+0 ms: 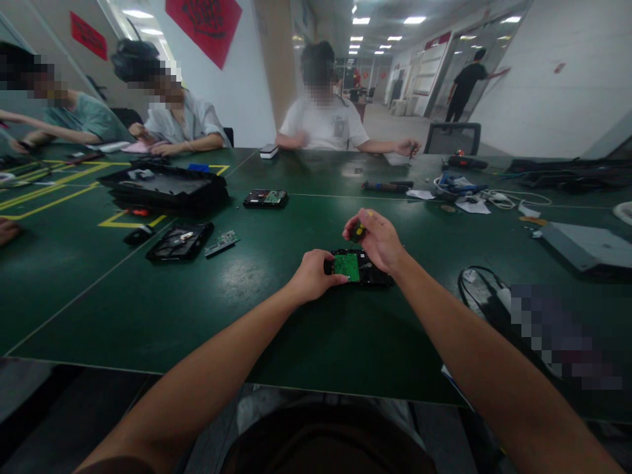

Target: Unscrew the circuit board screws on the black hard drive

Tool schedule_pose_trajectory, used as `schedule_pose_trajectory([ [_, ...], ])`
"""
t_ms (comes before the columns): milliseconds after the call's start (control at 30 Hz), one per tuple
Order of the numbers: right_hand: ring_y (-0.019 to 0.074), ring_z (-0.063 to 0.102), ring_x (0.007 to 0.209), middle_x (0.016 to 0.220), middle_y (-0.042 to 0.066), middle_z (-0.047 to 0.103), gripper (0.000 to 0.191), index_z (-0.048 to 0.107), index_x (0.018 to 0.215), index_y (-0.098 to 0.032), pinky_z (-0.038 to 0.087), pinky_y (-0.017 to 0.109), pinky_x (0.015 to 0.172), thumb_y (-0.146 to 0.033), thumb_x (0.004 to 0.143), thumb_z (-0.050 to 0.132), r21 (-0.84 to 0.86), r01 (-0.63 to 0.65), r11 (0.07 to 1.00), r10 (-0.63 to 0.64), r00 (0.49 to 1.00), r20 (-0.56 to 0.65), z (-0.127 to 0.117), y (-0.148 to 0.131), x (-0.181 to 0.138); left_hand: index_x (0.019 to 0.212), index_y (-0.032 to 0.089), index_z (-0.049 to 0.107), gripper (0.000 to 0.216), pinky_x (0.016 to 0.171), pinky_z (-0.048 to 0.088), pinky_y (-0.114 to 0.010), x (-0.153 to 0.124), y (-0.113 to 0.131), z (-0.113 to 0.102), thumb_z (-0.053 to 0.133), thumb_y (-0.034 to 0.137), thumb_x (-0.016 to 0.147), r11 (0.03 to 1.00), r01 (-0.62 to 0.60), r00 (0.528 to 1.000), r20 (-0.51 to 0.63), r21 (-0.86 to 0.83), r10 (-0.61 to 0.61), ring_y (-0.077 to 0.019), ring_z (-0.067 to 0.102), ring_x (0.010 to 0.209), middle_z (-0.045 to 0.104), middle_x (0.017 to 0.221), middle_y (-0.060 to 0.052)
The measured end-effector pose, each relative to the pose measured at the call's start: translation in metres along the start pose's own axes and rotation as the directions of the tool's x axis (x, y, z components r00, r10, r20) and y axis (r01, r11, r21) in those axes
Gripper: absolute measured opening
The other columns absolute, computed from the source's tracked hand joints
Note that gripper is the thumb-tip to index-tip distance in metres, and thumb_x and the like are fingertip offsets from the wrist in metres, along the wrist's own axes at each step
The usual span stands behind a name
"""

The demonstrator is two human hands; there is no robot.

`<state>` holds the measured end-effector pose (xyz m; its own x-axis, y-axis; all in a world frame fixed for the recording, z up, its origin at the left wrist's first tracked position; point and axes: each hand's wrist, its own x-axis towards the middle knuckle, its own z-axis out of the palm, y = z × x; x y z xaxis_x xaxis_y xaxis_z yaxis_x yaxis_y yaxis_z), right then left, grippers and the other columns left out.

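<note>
A hard drive (371, 271) lies flat on the green table in front of me, its green circuit board (346, 267) facing up. My left hand (312, 278) grips the drive's left end, thumb along the near edge and fingers at the far side. Over the drive's right half, my right hand (381, 240) is closed around a screwdriver (357, 230) with a black and yellow handle. The screwdriver's shaft and tip are too indistinct to make out, so I cannot tell whether it touches the drive.
To the left lie a loose circuit board (222, 243), an open black casing (180, 241) and a large black tray (165, 184). Another hard drive (265, 198) sits farther back. At right are a grey metal box (587, 245) and cables (513, 197). Several people sit across the table.
</note>
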<state>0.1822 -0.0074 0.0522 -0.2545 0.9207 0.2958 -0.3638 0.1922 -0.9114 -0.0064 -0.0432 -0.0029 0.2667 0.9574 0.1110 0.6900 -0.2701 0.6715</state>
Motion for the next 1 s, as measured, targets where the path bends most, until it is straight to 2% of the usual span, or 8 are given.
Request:
schedule_pose_trajectory([
  [133,0.0163,0.063,0.076,0.084,0.001,0.067,0.035,0.064,0.088,-0.024,0.051,0.035,0.077,-0.058,0.087,0.071,0.023,-0.018,1.000,0.018,1.000,0.001,0.0005,0.0011,0.0000,0.125,0.017,0.062,0.064,0.106,0.047,-0.045,-0.0001,0.0001,-0.0003,0.084,0.049,0.074,1.000,0.010,1.000,0.013,-0.002,-0.010,-0.0316,0.055,0.124,0.061,0.130,-0.013],
  [267,0.0144,0.057,0.065,0.070,-0.002,0.057,0.036,0.068,0.095,-0.025,0.048,0.032,0.067,-0.061,0.091,0.064,0.059,-0.017,0.998,0.017,1.000,0.003,0.0003,0.0023,0.0020,0.125,0.015,0.062,0.064,0.107,0.046,-0.046,-0.0002,0.0009,-0.0005,0.083,0.049,0.075,1.000,0.011,1.000,0.009,0.000,-0.011,-0.0320,0.055,0.124,0.061,0.129,-0.014],
  [367,0.0147,0.053,0.061,0.066,-0.002,0.051,0.049,0.070,0.095,-0.025,0.046,0.033,0.065,-0.070,0.092,0.052,0.065,-0.031,0.997,0.031,1.000,0.002,0.0006,0.0010,0.0032,0.126,0.015,0.063,0.065,0.107,0.046,-0.046,-0.0002,0.0015,-0.0011,0.083,0.050,0.075,1.000,0.011,1.000,0.013,-0.004,-0.011,-0.0323,0.055,0.125,0.061,0.129,-0.015],
  [467,0.0164,0.053,0.064,0.068,0.000,0.053,0.058,0.072,0.095,-0.023,0.047,0.034,0.066,-0.074,0.093,0.044,0.072,-0.041,0.997,0.041,0.999,0.003,0.0008,-0.0004,0.0034,0.125,0.016,0.063,0.064,0.107,0.046,-0.045,0.0004,0.0013,-0.0011,0.083,0.050,0.074,1.000,0.009,1.000,0.018,0.000,-0.009,-0.0320,0.055,0.124,0.062,0.128,-0.014],
  [733,0.0159,0.060,0.075,0.083,0.001,0.061,0.030,0.074,0.102,-0.024,0.049,0.033,0.075,-0.050,0.094,0.060,0.055,0.017,0.998,-0.017,1.000,0.005,-0.0021,0.0031,0.0033,0.123,0.015,0.064,0.061,0.105,0.047,-0.046,0.0001,0.0009,-0.0007,0.082,0.050,0.076,1.000,-0.003,1.000,0.013,0.002,0.003,-0.0321,0.055,0.123,0.062,0.128,-0.014],
  [900,0.0176,0.063,0.077,0.080,0.001,0.065,0.031,0.068,0.083,-0.024,0.050,0.035,0.078,-0.053,0.092,0.062,0.066,0.005,0.998,-0.004,1.000,-0.009,-0.0016,0.0025,0.0035,0.124,0.015,0.063,0.062,0.106,0.047,-0.045,-0.0011,0.0020,-0.0017,0.081,0.050,0.076,1.000,-0.003,1.000,0.013,0.004,0.002,-0.0318,0.055,0.124,0.061,0.129,-0.015],
  [1000,0.0178,0.062,0.072,0.073,0.000,0.062,0.035,0.064,0.080,-0.025,0.050,0.036,0.076,-0.059,0.090,0.062,0.087,-0.030,0.996,0.032,0.999,-0.020,-0.0002,0.0019,0.0037,0.125,0.016,0.063,0.062,0.106,0.047,-0.045,-0.0008,0.0015,-0.0015,0.083,0.049,0.076,1.000,-0.001,1.000,0.013,0.008,0.001,-0.0314,0.055,0.124,0.062,0.129,-0.014],
])
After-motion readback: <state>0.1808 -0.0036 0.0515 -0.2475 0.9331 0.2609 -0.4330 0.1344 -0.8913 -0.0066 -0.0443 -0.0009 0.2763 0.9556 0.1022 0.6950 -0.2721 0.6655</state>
